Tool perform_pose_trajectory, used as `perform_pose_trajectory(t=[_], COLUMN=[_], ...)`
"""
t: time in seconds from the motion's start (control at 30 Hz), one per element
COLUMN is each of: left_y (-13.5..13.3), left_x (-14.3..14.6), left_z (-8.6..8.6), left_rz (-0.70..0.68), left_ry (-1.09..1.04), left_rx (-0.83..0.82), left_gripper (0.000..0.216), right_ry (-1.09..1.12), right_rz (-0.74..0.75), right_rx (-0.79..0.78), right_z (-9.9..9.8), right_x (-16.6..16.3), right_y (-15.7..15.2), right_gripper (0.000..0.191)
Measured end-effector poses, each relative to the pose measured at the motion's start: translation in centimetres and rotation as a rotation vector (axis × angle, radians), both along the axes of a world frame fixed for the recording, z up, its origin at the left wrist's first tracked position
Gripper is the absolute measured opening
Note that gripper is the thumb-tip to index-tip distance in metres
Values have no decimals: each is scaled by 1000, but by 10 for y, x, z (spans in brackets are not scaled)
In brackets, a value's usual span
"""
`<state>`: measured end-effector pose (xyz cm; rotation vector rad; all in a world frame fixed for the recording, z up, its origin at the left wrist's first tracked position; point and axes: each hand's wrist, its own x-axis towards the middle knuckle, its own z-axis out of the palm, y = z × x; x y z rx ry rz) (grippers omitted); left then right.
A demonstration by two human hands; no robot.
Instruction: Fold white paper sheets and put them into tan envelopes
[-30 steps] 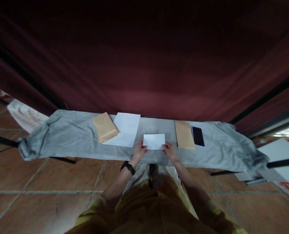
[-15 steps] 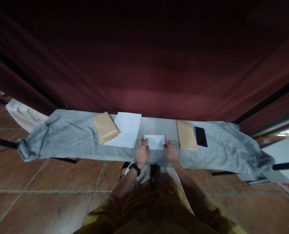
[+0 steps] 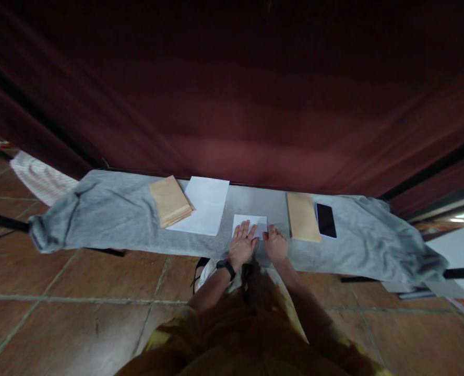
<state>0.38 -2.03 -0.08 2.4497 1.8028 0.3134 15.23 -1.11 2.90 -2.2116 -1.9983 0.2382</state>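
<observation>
A small white sheet of paper [image 3: 251, 218], apparently folded, lies on the grey cloth in front of me. My left hand [image 3: 242, 244] rests flat on it with the fingers stretched out and spread. At the paper's right edge is my right hand [image 3: 275, 244], its fingers curled in and its thumb and forefinger closed at that edge. Left of the paper, larger white sheets [image 3: 210, 201] lie partly under a pile of brown paper envelopes [image 3: 169, 201]. To the right of my right hand lies another brown envelope or stack [image 3: 302, 216].
A dark-screened phone [image 3: 325, 220] lies right of the brown stack. The grey cloth [image 3: 114, 214] covers a narrow bench, bunched at both ends. A dark red curtain [image 3: 255, 136] hangs just behind it. Black metal bars [image 3: 4, 221] flank the sides above a tiled floor [image 3: 98, 277].
My left hand has moved from the paper's left edge to the right, onto its surface, and flattened. My right hand stays at the right edge. The view has shifted slightly.
</observation>
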Motion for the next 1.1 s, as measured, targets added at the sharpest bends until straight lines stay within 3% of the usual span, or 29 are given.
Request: perform_pose_trajectory(t=[0.13, 0.27, 0.57, 0.77, 1.1], left_y=[0, -2, 8, 26, 26], left_x=[-1, -1, 0, -2, -11], left_z=[3, 4, 4, 1, -3], left_rz=[-16, -34, 77, 110, 146], left_ry=[-5, -19, -93, -65, -7], left_rx=[-10, -11, -25, -39, -3], left_gripper=[54, 56, 58, 61, 63], right_ry=[21, 43, -87, -84, -52], right_rz=[233, 393, 311, 328, 241], right_rx=[198, 250, 244, 280, 261], right_z=[-10, -26, -45, -44, -38], right_x=[-4, -8, -7, -8, -15], right_y=[-2, -5, -10, -10, -6], right_gripper=[36, 47, 53, 53, 51])
